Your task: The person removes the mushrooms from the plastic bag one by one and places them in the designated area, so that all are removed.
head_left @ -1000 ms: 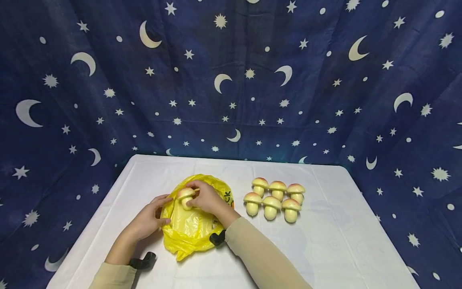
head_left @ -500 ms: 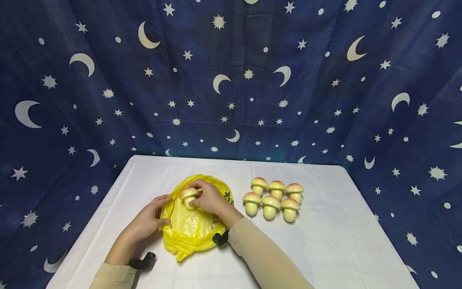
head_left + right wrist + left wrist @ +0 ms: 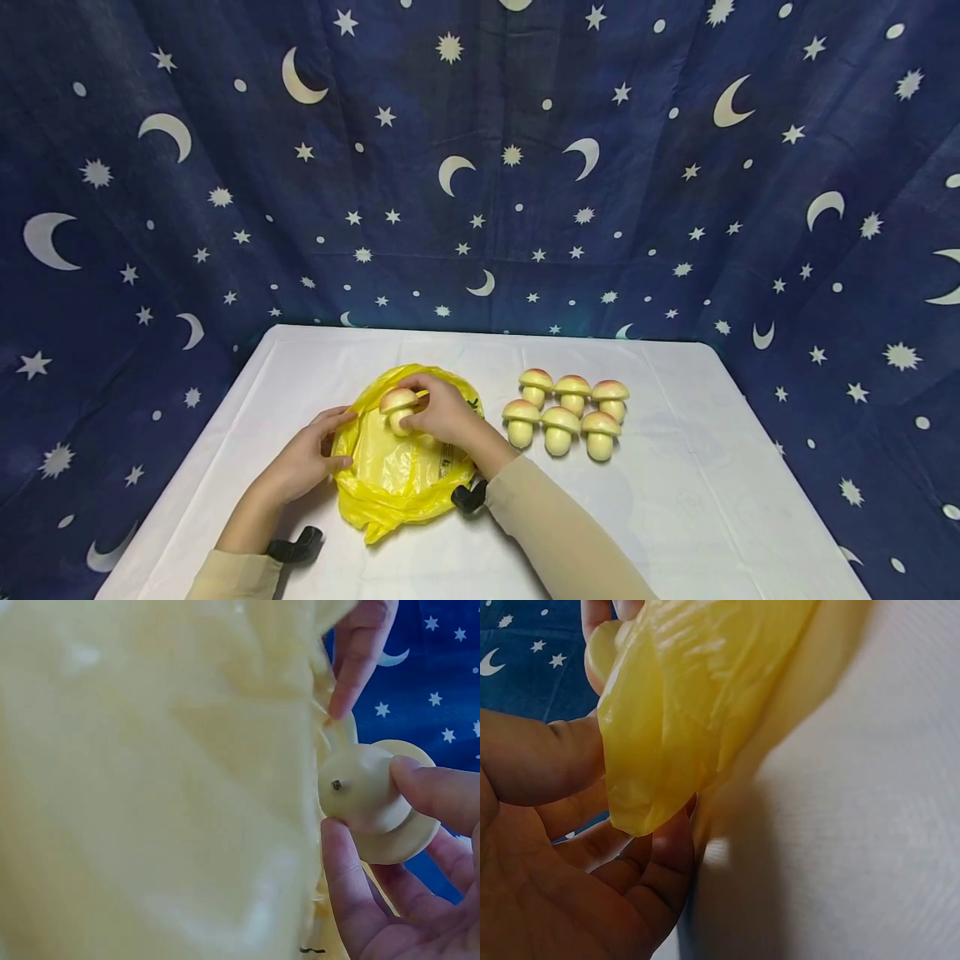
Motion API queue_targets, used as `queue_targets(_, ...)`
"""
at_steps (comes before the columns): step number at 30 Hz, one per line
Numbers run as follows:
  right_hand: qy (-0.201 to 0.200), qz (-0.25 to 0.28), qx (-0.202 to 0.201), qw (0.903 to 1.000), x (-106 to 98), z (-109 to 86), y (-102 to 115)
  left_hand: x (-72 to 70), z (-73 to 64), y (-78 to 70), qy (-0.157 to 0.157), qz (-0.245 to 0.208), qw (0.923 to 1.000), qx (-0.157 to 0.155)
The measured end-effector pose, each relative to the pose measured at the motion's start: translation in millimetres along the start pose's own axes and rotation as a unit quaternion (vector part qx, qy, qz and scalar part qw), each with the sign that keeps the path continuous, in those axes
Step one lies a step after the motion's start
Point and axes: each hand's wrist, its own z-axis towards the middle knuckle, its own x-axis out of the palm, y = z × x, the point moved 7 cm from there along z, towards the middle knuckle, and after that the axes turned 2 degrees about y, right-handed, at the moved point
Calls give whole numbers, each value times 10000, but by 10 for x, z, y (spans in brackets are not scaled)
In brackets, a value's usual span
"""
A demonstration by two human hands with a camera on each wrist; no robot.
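A yellow plastic bag (image 3: 397, 458) lies on the white table with its mouth spread wide. My left hand (image 3: 303, 458) holds the bag's left rim, its thumb and fingers at the edge; the left wrist view shows the thumb (image 3: 547, 757) against the yellow film, with other fingers behind it. My right hand (image 3: 446, 414) pinches a toy mushroom (image 3: 398, 408) over the bag's opening, cap up and stem down. In the right wrist view, the thumb and fingers are around the mushroom's pale stem (image 3: 364, 787), whose end has a small dark spot.
Several more toy mushrooms (image 3: 558, 432), pale yellow with reddish caps, stand in two rows right of the bag. The white tablecloth (image 3: 697, 483) extends beyond them. A dark blue curtain (image 3: 480, 192) with moons and stars hangs behind the table.
My right hand has shifted slightly right over the bag, carrying the toy mushroom with it. The left hand stays at the bag's rim, and the head view has moved slightly.
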Motion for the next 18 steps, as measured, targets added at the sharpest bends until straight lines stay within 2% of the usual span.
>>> queue_targets(10, -156, 181, -143, 9996, -156, -156, 74, 9, -18, 6, -22, 6, 10000, -15)
queue_targets(18, -116, 196, -207, 9995, -227, -244, 71, -1, -20, 5, -36, -8, 10000, -6)
